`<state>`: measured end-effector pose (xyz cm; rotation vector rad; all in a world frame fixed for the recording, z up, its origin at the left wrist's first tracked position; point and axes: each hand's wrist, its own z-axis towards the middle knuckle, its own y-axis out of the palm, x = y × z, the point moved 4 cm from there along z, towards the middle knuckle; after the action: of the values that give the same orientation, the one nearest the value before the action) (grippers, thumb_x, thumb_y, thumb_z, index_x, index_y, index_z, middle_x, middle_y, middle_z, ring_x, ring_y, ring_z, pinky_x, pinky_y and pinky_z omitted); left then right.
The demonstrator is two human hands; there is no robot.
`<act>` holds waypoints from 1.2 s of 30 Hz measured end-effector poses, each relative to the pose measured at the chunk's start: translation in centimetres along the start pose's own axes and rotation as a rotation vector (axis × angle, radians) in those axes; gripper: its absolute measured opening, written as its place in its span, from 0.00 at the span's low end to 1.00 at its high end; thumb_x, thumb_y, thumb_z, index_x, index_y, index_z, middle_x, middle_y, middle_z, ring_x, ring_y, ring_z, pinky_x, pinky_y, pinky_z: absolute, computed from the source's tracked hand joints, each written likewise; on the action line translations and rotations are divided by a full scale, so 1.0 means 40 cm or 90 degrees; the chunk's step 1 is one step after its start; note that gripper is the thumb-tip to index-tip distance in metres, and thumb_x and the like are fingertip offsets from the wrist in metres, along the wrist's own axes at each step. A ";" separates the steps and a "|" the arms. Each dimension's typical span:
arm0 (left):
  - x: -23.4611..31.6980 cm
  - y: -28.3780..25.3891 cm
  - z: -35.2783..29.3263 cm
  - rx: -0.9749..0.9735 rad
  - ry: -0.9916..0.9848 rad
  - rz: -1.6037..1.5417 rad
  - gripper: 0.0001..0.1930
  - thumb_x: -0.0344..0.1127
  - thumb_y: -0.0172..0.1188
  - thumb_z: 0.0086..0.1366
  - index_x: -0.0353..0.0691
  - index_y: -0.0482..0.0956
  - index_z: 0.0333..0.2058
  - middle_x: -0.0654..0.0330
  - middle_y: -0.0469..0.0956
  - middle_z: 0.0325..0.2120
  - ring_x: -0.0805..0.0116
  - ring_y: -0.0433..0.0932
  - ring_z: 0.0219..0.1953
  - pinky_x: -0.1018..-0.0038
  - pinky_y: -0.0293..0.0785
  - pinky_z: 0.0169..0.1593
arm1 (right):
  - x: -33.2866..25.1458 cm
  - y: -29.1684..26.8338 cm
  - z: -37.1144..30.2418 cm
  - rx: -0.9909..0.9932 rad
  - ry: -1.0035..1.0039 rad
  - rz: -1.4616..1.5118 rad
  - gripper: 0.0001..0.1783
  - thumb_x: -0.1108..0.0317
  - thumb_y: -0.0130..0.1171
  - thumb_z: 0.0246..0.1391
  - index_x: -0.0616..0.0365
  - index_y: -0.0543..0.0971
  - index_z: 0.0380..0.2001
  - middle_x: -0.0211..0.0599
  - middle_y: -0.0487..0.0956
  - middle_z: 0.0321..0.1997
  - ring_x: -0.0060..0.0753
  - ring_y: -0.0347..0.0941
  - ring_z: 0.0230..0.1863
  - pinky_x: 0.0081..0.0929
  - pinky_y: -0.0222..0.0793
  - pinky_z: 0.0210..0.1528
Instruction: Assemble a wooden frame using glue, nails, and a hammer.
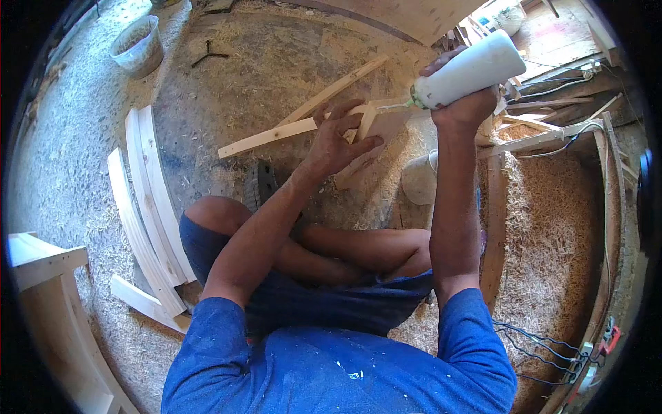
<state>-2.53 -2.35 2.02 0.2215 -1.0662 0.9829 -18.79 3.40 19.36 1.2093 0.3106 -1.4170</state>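
Though itself plain, white bottle in a partly hidden right hand.

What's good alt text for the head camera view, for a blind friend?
A seated person's right hand tips a white bottle over a wooden piece held by the left hand. Pale boards lie on the shaving-strewn floor.

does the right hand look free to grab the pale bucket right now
Probably not: the right hand is wrapped around the white squeeze bottle, though the pale bucket looks close by.
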 end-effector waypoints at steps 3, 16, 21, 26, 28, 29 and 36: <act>0.012 -0.009 -0.001 0.016 0.003 -0.005 0.25 0.48 0.75 0.54 0.45 0.85 0.49 0.53 0.72 0.62 0.63 0.64 0.69 0.51 0.36 0.72 | 0.012 0.046 -0.006 -0.041 -0.075 -0.083 0.21 0.53 0.41 0.65 0.59 0.75 0.42 0.46 0.77 0.29 0.45 0.77 0.31 0.44 0.78 0.35; 0.005 -0.005 0.001 -0.003 0.008 -0.018 0.23 0.46 0.74 0.56 0.44 0.86 0.48 0.55 0.74 0.60 0.66 0.63 0.69 0.53 0.33 0.72 | 0.018 0.040 -0.020 0.223 -0.187 -0.118 0.21 0.55 0.44 0.66 0.57 0.70 0.54 0.50 0.81 0.36 0.50 0.81 0.29 0.50 0.81 0.32; 0.016 -0.005 -0.006 0.010 -0.015 -0.077 0.22 0.47 0.73 0.57 0.45 0.85 0.49 0.56 0.75 0.59 0.66 0.63 0.69 0.54 0.33 0.73 | -0.167 -0.249 -0.141 0.292 -0.074 -0.102 0.27 0.43 0.46 0.66 0.52 0.75 0.53 0.45 0.82 0.44 0.49 0.80 0.43 0.54 0.79 0.48; 0.008 0.003 0.008 0.011 -0.092 -0.167 0.21 0.44 0.72 0.59 0.40 0.85 0.48 0.54 0.79 0.54 0.61 0.72 0.61 0.57 0.41 0.72 | -0.361 -0.548 -0.440 0.330 0.352 -0.367 0.32 0.39 0.50 0.66 0.59 0.75 0.54 0.41 0.82 0.43 0.37 0.80 0.40 0.37 0.78 0.43; -0.009 0.001 0.010 0.031 -0.095 -0.176 0.20 0.43 0.72 0.59 0.40 0.85 0.48 0.55 0.80 0.53 0.63 0.75 0.58 0.59 0.50 0.69 | -0.388 -0.542 -0.529 0.202 0.550 -0.876 0.33 0.43 0.68 0.52 0.57 0.78 0.51 0.38 0.84 0.42 0.35 0.82 0.37 0.35 0.77 0.39; -0.014 0.003 0.014 0.058 -0.094 -0.192 0.19 0.41 0.73 0.59 0.40 0.85 0.47 0.55 0.81 0.51 0.65 0.77 0.54 0.61 0.60 0.66 | -0.409 -0.582 -0.590 0.116 0.728 -1.049 0.34 0.44 0.73 0.46 0.56 0.80 0.50 0.39 0.85 0.42 0.37 0.83 0.38 0.35 0.77 0.40; -0.037 0.027 0.015 0.078 -0.214 -0.371 0.19 0.41 0.68 0.66 0.36 0.80 0.50 0.60 0.82 0.45 0.69 0.79 0.47 0.68 0.75 0.51 | -0.265 -0.989 -0.900 -0.177 1.035 -1.352 0.31 0.43 0.82 0.31 0.52 0.88 0.37 0.42 0.87 0.38 0.42 0.85 0.39 0.40 0.80 0.41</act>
<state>-3.91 -2.93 0.83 0.7732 -1.1512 0.4877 -37.75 48.17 -5.31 1.3040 3.4824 -1.1205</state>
